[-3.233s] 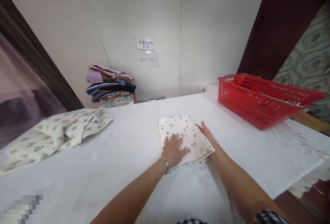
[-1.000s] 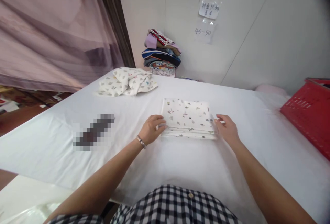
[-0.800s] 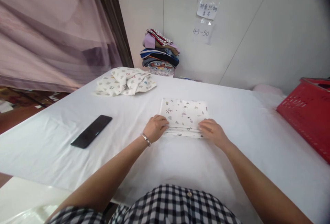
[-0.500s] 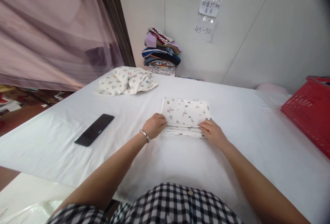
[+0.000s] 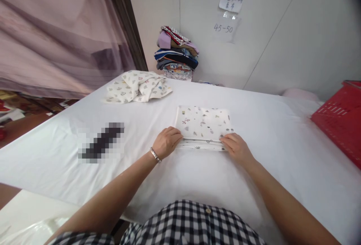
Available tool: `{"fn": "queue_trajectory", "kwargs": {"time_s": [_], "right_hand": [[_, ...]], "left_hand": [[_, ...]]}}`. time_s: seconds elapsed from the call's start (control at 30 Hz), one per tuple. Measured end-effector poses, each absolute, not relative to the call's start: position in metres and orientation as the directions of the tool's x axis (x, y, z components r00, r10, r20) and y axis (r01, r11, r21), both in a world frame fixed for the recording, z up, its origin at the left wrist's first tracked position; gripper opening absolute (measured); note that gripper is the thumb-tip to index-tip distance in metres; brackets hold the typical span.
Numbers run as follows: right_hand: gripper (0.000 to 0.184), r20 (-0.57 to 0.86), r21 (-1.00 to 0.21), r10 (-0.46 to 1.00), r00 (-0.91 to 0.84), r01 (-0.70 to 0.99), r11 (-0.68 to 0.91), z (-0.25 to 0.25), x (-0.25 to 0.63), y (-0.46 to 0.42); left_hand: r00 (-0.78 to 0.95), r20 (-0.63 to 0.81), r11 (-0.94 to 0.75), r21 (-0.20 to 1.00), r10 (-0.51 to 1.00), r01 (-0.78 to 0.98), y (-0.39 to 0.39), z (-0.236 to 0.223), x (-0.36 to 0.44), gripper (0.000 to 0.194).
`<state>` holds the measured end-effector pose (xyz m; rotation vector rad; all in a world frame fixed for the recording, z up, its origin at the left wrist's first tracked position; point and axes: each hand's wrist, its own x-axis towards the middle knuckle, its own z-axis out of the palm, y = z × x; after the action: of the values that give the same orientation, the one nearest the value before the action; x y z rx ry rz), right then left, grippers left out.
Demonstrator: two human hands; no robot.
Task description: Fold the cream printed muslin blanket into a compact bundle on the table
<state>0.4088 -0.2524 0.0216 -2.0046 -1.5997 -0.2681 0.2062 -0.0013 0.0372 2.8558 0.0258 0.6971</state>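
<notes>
A white cloth (image 5: 203, 123) with small printed motifs lies folded into a layered rectangle in front of me. My left hand (image 5: 168, 141) pinches the left end of its upper layer's near edge. At the opposite end, my right hand (image 5: 235, 145) grips the same edge between thumb and fingers. Below that edge, the lower layers show as a narrow strip towards me. Farther back on the left, a crumpled printed cloth (image 5: 138, 87) rests in a loose heap, touched by neither hand.
A white-covered table (image 5: 135, 124) spreads under everything. On its left lies a dark flat object (image 5: 103, 143), pixelated now. A red plastic basket (image 5: 338, 121) stands at the right edge. Behind the table rises a stack of folded fabrics (image 5: 177, 55) against the wall.
The folded cloth's upper edge has come down slightly towards me, narrowing the strip of lower layers. Both hands keep their hold and have shifted only a little.
</notes>
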Motion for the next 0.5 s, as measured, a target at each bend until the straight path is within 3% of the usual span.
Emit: {"fn": "queue_trajectory", "kwargs": {"time_s": [0.27, 0.5], "right_hand": [[0.021, 0.398, -0.274, 0.891, 0.217, 0.955, -0.110, 0.024, 0.410, -0.256], [0.023, 0.395, -0.250, 0.885, 0.246, 0.956, -0.153, 0.020, 0.421, -0.259]], "left_hand": [[0.942, 0.337, -0.971, 0.226, 0.006, -0.075, 0.006, 0.040, 0.203, 0.020], [0.954, 0.299, -0.988, 0.146, 0.005, -0.041, 0.012, 0.050, 0.206, 0.019]]}}
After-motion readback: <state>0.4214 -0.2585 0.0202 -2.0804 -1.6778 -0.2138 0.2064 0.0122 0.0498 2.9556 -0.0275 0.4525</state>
